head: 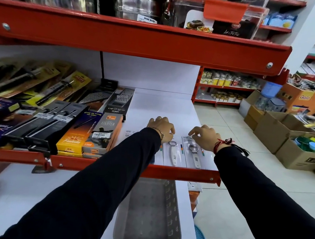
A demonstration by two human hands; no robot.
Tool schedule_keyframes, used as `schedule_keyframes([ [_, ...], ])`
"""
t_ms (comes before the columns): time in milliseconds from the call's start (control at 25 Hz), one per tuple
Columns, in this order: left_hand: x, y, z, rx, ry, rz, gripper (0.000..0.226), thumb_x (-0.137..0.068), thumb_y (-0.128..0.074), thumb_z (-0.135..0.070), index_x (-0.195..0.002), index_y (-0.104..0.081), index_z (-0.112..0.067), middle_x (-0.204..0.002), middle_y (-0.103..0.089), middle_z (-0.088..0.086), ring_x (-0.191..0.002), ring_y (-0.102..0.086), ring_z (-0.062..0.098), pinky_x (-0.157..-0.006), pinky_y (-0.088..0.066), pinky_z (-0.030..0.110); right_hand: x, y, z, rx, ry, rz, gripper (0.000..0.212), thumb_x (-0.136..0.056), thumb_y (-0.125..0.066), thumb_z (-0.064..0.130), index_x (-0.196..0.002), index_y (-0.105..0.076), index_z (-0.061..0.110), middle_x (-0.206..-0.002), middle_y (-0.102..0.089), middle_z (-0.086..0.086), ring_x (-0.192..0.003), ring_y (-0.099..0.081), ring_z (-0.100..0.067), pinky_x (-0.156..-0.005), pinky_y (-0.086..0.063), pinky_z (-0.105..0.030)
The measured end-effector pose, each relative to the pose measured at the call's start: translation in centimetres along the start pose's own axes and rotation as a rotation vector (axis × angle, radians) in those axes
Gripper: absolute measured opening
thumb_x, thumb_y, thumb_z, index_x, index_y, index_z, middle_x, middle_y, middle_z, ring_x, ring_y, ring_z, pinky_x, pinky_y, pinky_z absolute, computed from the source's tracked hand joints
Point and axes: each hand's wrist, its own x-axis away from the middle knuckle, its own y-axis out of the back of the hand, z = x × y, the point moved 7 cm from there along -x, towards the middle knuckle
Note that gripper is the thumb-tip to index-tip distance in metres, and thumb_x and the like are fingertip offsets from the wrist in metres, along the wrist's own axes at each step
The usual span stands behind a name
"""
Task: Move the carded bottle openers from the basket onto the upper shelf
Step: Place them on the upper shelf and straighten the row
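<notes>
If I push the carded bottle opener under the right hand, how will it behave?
The carded bottle opener lies flat on the smooth white shelf, so it would probably slide easily, not roll. Its thin card likely bends when lifted by one end, since the metal head looks heavier. The right hand rests on its top edge.

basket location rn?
Head view, bottom centre: the grey basket sits on the lower shelf, below the carded openers and between the two sleeves.

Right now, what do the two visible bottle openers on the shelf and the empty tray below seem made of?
White-handled carded bottle openers: shiny metal heads, glossy handles that look plastic, on white card. Long grey tray: probably plastic, matte and dull, with moulded slots in its right wall. Its material is not certain.
</notes>
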Motion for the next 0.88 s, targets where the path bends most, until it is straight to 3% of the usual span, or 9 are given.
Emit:
schedule_keyframes([
  [120,1.4,1.3,1.1,-0.011,0.0,-0.011,0.034,-0.096,-0.047,-0.033,-0.127,-0.061,-0.035,-0.145,-0.049,0.001,-0.135,-0.043,0.024,-0.113,-0.022,0.044,0.7,0.7,0.9,-0.029,0.04,-0.004,0.029,-0.095,-0.046,0.036,-0.118,-0.063,0.039,-0.127,-0.056,0.0,-0.123,-0.051,-0.03,-0.102,-0.034,-0.045],
  [200,2.7,2.7,2.6,-0.045,0.038,-0.031,0.036,-0.096,-0.044,-0.036,-0.129,-0.059,-0.036,-0.145,-0.051,-0.001,-0.137,-0.043,0.022,-0.118,-0.009,0.052,1.3,1.2,2.4,-0.051,0.105,0.006,0.028,-0.095,-0.048,0.04,-0.12,-0.061,0.04,-0.13,-0.057,0.004,-0.124,-0.052,-0.027,-0.101,-0.032,-0.044],
  [320,4.9,4.0,5.5,-0.129,0.14,0.06,0.043,-0.094,-0.043,-0.042,-0.136,-0.052,-0.039,-0.151,-0.048,-0.006,-0.152,-0.023,0.019,-0.114,0.022,0.065,2.7,1.4,5.6,-0.076,0.216,0.063,0.037,-0.091,-0.054,0.051,-0.127,-0.057,0.042,-0.142,-0.052,0.01,-0.133,-0.047,-0.023,-0.106,-0.026,-0.046],
  [400,6.3,4.3,7.2,-0.2,0.181,0.163,0.051,-0.091,-0.045,-0.049,-0.141,-0.048,-0.041,-0.155,-0.043,-0.01,-0.156,-0.009,0.017,-0.107,0.03,0.068,3.7,0.9,7.8,-0.062,0.274,0.142,0.049,-0.087,-0.056,0.06,-0.133,-0.052,0.044,-0.151,-0.046,0.01,-0.139,-0.042,-0.024,-0.11,-0.021,-0.049],
  [480,7.6,4.4,8.2,-0.234,0.192,0.243,0.063,-0.084,-0.053,-0.058,-0.144,-0.046,-0.039,-0.156,-0.042,-0.01,-0.156,-0.011,0.018,-0.109,0.025,0.066,4.5,0.3,9.6,-0.007,0.31,0.212,0.062,-0.079,-0.059,0.068,-0.136,-0.047,0.047,-0.154,-0.042,0.011,-0.141,-0.04,-0.024,-0.112,-0.02,-0.049],
  [560,8.7,3.9,8.9,-0.182,0.206,0.338,0.077,-0.074,-0.067,-0.061,-0.144,-0.047,-0.036,-0.155,-0.043,-0.01,-0.15,-0.027,0.019,-0.119,0.004,0.056,4.9,-0.5,10.8,0.018,0.318,0.275,0.074,-0.071,-0.063,0.074,-0.138,-0.044,0.05,-0.155,-0.042,0.011,-0.142,-0.038,-0.023,-0.116,-0.018,-0.048],
  [680,9.4,3.1,9.2,-0.275,0.193,0.379,0.094,-0.056,-0.072,-0.074,-0.142,-0.047,-0.042,-0.153,-0.045,-0.012,-0.149,-0.03,0.02,-0.117,0.011,0.061,5.2,-1.7,11.3,0.053,0.313,0.351,0.087,-0.061,-0.066,0.078,-0.14,-0.04,0.052,-0.157,-0.039,0.01,-0.145,-0.034,-0.022,-0.12,-0.013,-0.05],
  [800,9.5,2.8,9.5,-0.205,0.179,0.355,0.099,-0.05,-0.077,-0.074,-0.14,-0.05,-0.042,-0.153,-0.046,-0.009,-0.145,-0.037,0.021,-0.122,-0.004,0.056,5.2,-2.3,11.4,0.069,0.324,0.389,0.091,-0.057,-0.068,0.079,-0.14,-0.042,0.051,-0.158,-0.036,0.013,-0.145,-0.034,-0.022,-0.119,-0.012,-0.051],
  [880,9.6,2.8,9.7,-0.178,0.177,0.359,0.1,-0.051,-0.078,-0.073,-0.14,-0.05,-0.039,-0.151,-0.047,-0.008,-0.143,-0.039,0.021,-0.122,-0.005,0.056,5.1,-2.4,11.5,0.068,0.318,0.389,0.093,-0.054,-0.067,0.081,-0.139,-0.042,0.052,-0.158,-0.037,0.013,-0.145,-0.034,-0.022,-0.118,-0.01,-0.052],
])
